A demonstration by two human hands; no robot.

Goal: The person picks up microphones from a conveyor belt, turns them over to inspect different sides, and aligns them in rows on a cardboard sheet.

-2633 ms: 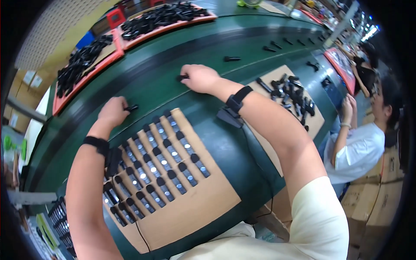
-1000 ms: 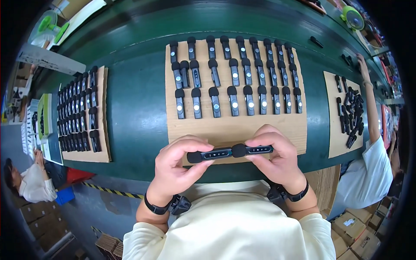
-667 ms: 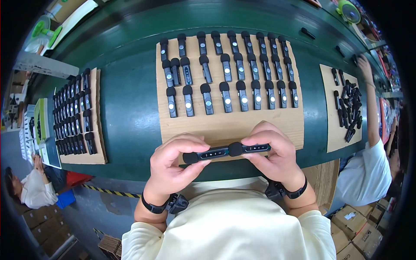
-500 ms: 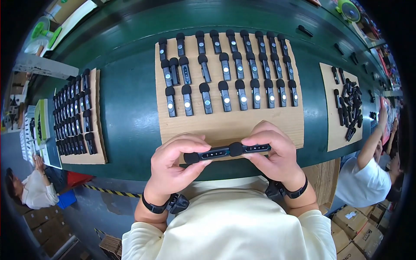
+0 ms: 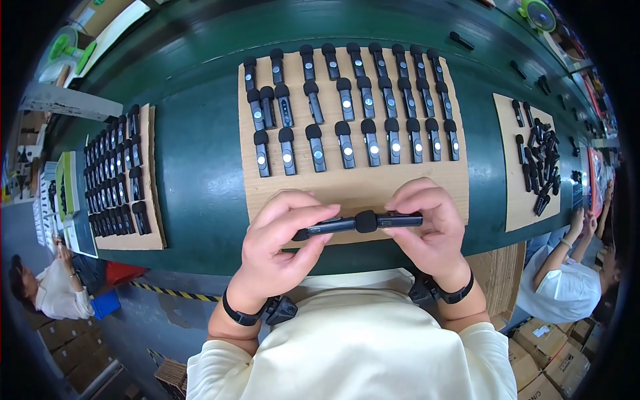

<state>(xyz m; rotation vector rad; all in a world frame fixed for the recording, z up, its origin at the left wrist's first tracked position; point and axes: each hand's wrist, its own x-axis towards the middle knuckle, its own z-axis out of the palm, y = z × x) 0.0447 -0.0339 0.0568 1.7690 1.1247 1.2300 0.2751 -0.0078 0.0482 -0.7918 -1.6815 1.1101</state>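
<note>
Two small black microphones with foam tops are held end to end, lying sideways above the near edge of a cardboard sheet. My left hand [image 5: 283, 237] pinches the left microphone [image 5: 339, 225] between thumb and fingers, its foam top partly hidden by them. The right microphone [image 5: 400, 219] is gripped by the thumb and fingers of my right hand [image 5: 432, 230], and its round foam top points left, against the other's body. Their narrow sides face up. Beyond my hands, several similar microphones [image 5: 347, 147] lie in three rows on the cardboard sheet [image 5: 320, 183].
On the left, another cardboard sheet [image 5: 155, 200] bears tight rows of microphones. A third sheet [image 5: 513, 217] at right carries a loose pile of them. All lie on the green table [image 5: 193, 160]. People work at the left [image 5: 57, 287] and right [image 5: 563, 287].
Both microphones have been rolled so their button faces turn away and narrow sides show. My hands have shifted slightly right. The person at right has lowered an arm.
</note>
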